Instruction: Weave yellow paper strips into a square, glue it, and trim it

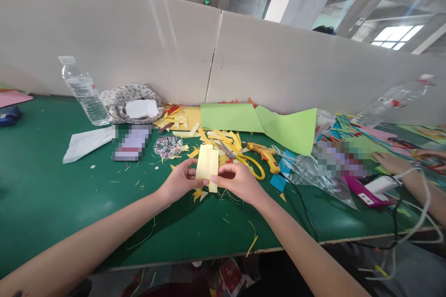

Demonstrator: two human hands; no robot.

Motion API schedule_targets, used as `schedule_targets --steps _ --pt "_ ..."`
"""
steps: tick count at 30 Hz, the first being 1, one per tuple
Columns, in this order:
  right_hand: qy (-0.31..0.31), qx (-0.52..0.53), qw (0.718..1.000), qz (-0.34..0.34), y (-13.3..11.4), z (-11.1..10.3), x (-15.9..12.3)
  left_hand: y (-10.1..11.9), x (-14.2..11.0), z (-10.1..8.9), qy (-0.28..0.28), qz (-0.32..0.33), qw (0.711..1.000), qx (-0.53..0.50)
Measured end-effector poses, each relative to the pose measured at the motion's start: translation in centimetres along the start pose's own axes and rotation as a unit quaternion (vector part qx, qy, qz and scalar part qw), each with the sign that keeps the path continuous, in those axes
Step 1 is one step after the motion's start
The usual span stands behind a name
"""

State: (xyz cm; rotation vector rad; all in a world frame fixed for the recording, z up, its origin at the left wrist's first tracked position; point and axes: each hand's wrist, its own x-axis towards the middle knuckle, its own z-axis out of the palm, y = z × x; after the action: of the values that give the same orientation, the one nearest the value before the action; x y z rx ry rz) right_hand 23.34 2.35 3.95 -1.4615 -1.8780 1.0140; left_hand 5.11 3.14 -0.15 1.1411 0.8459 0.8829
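Observation:
Between my two hands, above the green table (167, 236), I hold pale yellow paper strips (206, 163) upright, side by side and partly overlapping. My left hand (179, 178) pinches them at the lower left, thumb in front and fingers behind. My right hand (240, 180) pinches the right-hand strip low down, its thumb close to the left thumb. Just behind the paper lie yellow-handled scissors (256, 167), partly hidden by loose yellow cuttings (225, 137). A yellow glue gun (265, 154) rests right of the scissors, its black cord running toward the table's front edge.
Green paper sheets (233, 117) lean near the white partition (149, 41). On the left stand a water bottle (85, 90), a patterned cloth pouch (128, 95) and a round bead box (168, 146). A pink power strip (365, 195), plastic wrap (313, 171) and another person's hand (392, 163) are at right.

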Motion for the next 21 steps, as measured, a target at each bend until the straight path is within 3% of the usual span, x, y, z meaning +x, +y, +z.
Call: schedule_targets --steps 7,21 --pt "-0.035 0.015 0.999 -0.008 0.50 -0.30 0.15 -0.20 0.13 -0.11 0.006 0.000 1.000 0.000" --pt "-0.015 0.040 0.999 0.000 0.46 0.11 0.30 0.12 -0.03 -0.07 0.017 -0.004 1.000 -0.001"
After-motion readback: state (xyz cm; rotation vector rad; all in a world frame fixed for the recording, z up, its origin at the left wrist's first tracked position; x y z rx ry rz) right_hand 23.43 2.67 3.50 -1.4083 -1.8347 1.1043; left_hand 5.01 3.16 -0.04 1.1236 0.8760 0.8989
